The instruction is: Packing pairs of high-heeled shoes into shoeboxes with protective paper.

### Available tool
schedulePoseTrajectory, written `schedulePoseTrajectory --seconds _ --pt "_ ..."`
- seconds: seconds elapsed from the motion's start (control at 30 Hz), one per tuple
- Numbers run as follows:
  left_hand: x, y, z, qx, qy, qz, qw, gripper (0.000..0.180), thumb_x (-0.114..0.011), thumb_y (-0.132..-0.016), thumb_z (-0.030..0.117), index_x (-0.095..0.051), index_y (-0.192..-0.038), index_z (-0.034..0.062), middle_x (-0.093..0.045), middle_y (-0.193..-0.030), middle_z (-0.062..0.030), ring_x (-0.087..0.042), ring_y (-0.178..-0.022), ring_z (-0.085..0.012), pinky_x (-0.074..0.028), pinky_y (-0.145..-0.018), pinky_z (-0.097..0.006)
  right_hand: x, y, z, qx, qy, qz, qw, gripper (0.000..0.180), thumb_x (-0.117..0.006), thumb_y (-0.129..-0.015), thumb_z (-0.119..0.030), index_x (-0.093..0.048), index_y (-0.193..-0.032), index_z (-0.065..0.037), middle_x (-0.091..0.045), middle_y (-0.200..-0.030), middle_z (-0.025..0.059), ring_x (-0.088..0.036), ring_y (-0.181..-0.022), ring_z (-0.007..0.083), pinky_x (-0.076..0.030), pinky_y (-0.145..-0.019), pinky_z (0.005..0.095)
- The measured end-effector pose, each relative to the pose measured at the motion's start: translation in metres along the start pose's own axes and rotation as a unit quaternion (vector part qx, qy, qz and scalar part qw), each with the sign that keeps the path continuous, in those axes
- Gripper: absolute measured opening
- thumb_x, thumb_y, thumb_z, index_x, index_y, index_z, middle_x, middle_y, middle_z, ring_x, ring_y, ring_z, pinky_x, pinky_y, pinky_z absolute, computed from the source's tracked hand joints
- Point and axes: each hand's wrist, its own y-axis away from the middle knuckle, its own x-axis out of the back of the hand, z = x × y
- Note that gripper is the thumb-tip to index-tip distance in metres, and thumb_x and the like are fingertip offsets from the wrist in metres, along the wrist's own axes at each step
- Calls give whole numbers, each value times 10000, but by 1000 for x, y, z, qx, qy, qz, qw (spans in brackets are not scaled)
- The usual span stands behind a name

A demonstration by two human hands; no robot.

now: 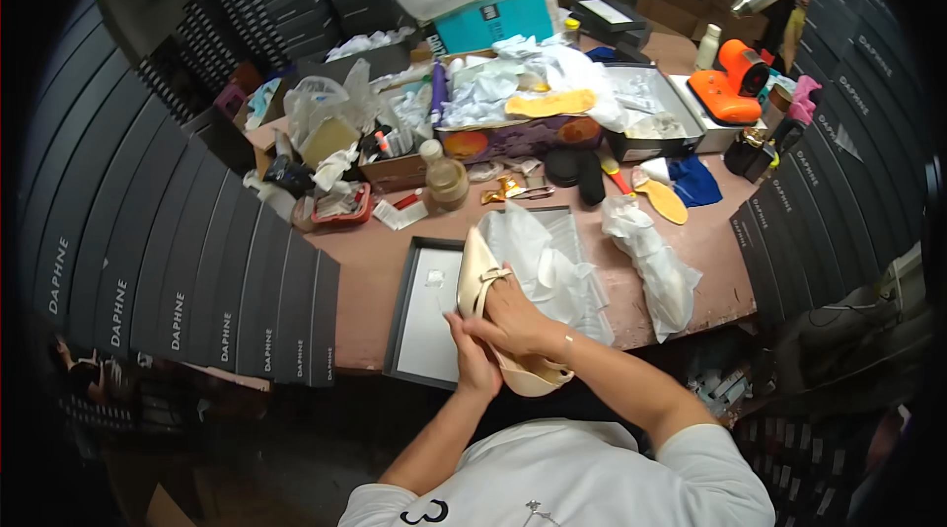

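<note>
Cream, smooth pointed shoe (493,305) with thin straps, held over the bench (365,270) edge at 6 o'clock. Right hand (513,320) wrapped over its middle, grip closed; left hand (473,359) pinching below. Crinkled white tissue (552,261) at 1 o'clock.

One cream shoe (493,315), one open shoebox (424,315), one bottle (444,177), two hands.

Both hands hold a cream shoe (493,315) over an open box (419,315) on the surface (365,261); left hand (476,361) below, right hand (513,318) on top.
</note>
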Motion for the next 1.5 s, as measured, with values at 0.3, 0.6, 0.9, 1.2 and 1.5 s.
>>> schedulePoseTrajectory --seconds 0.3,0.6,0.9,1.2,1.5 --pt "3 24 30 15 -89 -22 996 804 -224 -924 691 -214 -1484 115 -316 -1480 -74 -315 -1366 -224 -288 -1108 -377 -67 -43 4 55 -124 3 991 403 -346 -983 -405 -559 -1106 -85 -585 -911 248 -525 -927 422 -326 -822 539" --pt "-21 33 13 -28 -53 31 998 836 -229 -918 705 -242 -1469 75 -354 -1461 -95 -363 -1336 -236 -307 -1094 -364 -25 -12 -13 14 -58 -39 997 662 -333 -968 -510 -508 -1209 80 -579 -1045 290 -513 -1083 447 -194 -1053 612" --pt "29 23 24 62 -33 -45 996 830 -193 -917 709 -308 -1428 65 -426 -1394 -97 -425 -1279 -232 -329 -1085 -369 -27 29 -31 96 -242 22 965 535 -380 -948 -446 -469 -1174 30 -431 -1215 292 -393 -1184 421 -254 -1025 548" --pt "2 40 2 79 -16 16 997 777 -235 -938 674 -346 -1410 67 -463 -1355 -108 -456 -1252 -237 -366 -1050 -371 -10 33 -15 -40 -278 24 960 395 -455 -947 -346 -588 -993 23 -576 -957 269 -542 -930 418 -406 -925 433" --pt "19 -3 17 165 74 23 983 741 -229 -970 615 -500 -1242 -18 -606 -1031 -169 -618 -910 -239 -547 -846 -360 6 37 97 -191 203 47 959 294 -707 -790 -290 -633 -847 -11 -646 -809 164 -661 -696 326 -527 -615 403"
